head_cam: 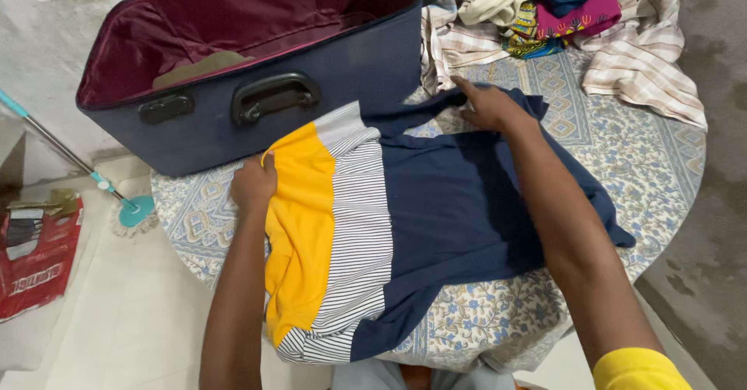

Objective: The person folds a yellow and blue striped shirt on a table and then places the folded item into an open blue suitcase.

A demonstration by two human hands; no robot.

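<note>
Spread flat across a round tabletop (661,164) draped in a blue floral cloth: a navy, yellow and pinstriped T-shirt (436,211), its hem end hanging just past the near edge. Folding judged barely begun, with the body of the shirt lying open and unfolded and one sleeve stretched toward an open navy suitcase (257,71) with maroon lining. Left hand (253,184) at the yellow band's far corner, fingers (264,168) curled closed on the fabric edge. Right hand (489,106) resting palm down on the navy sleeve (424,110) near the collar end, fingers (465,88) extended and open, pressing rather than gripping. Shirt thus under and between both hands, touching each. Behind, a heap of unfolded clothes (560,8) waiting on the far side of the tabletop. On the floor at left, a teal mop (134,212) and a red packet (39,265).
</note>
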